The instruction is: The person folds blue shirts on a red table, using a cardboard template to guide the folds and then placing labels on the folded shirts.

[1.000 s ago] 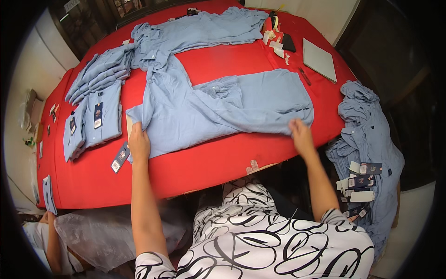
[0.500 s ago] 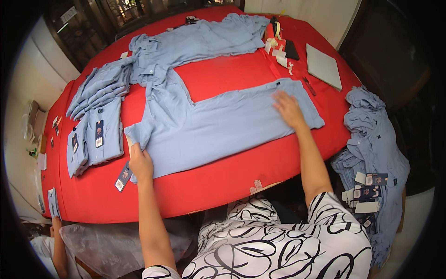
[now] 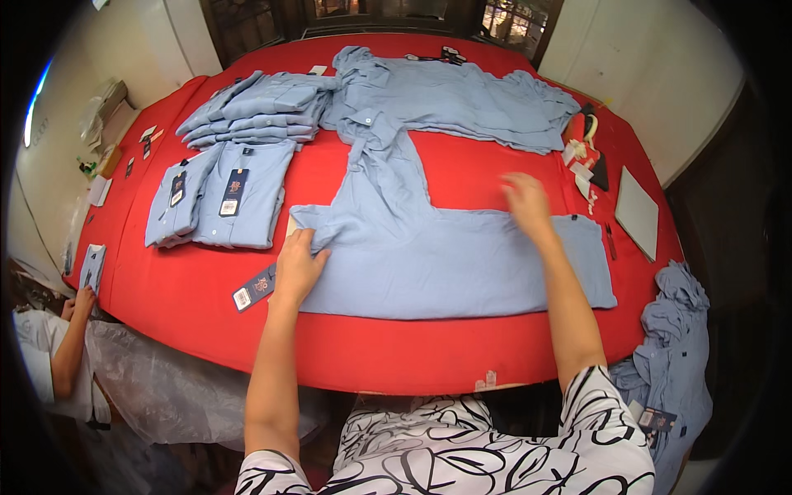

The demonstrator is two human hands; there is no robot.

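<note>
A light blue shirt point(image 3: 445, 268) lies partly folded across the red-covered table, its long body running left to right and one sleeve point(image 3: 388, 169) pointing away from me. My left hand point(image 3: 299, 268) is closed on the shirt's left end, fingers at the edge and thumb on the cloth. A pale, stiff-looking edge shows beside those fingers. Next to the hand, a dark blue hang tag point(image 3: 254, 289) rests on the table. My right hand point(image 3: 526, 202) is open at the shirt's far edge, its fingers stretched and slightly blurred, holding nothing.
Folded shirts with tags point(image 3: 247, 194) and a stack point(image 3: 256, 107) lie at left. More shirts point(image 3: 462, 99) spread across the back. At right are a grey-white board point(image 3: 637, 213), small tools point(image 3: 610, 241) and heaped shirts point(image 3: 672, 346). Another person point(image 3: 62, 355) works at lower left.
The view has swung left, shifting everything rightward. My right hand has moved off the shirt's right part to its far edge. My left hand stays at the left end.
</note>
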